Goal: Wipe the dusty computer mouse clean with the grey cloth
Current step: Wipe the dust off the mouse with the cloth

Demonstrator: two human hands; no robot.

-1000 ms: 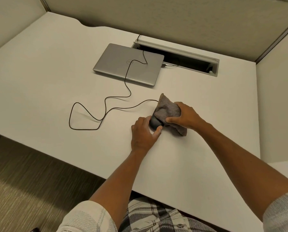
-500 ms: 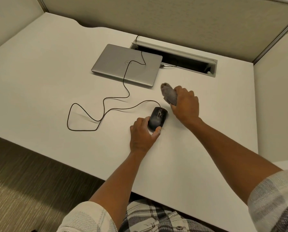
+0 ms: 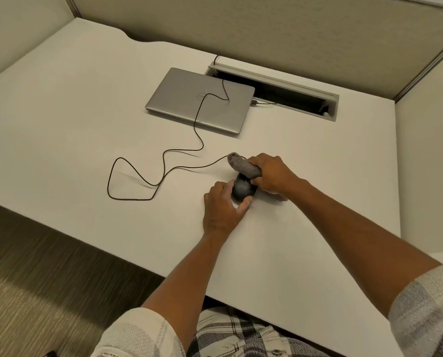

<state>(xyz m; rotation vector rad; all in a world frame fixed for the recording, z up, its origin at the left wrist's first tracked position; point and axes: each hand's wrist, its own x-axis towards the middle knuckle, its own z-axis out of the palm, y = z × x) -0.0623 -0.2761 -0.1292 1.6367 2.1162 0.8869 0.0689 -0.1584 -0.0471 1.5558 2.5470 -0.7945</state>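
One mouse [image 3: 243,189], black, sits on the counter [image 3: 60,119] near its front edge, right of centre. One grey cloth [image 3: 243,166], bunched into a roll, lies across the far end of the mouse and touches it. One cable [image 3: 163,163] runs from under the cloth, loops left over the counter, then crosses the lid of one closed silver laptop [image 3: 184,99] and drops into one long cable slot [image 3: 279,91] at the back, beside the laptop.

Two hands are at the mouse. Left hand [image 3: 221,210]: grip set on the near end of the mouse, fingers curled on its left side, thumb on its near right edge. Right hand [image 3: 270,173]: grip closed round the rolled cloth, pressing it down on the mouse (one end of the roll sticks out past the fingers toward the laptop). Both forearms are bare; two pale sleeves, one per arm, show at the bottom, with plaid fabric between them below the counter edge.

Surface: off-white, matte, with a curved cut-out at its far left. Room: beige partition panels [image 3: 266,27] enclose the counter at the back and on both sides; striped carpet [image 3: 35,292] lies lower left.
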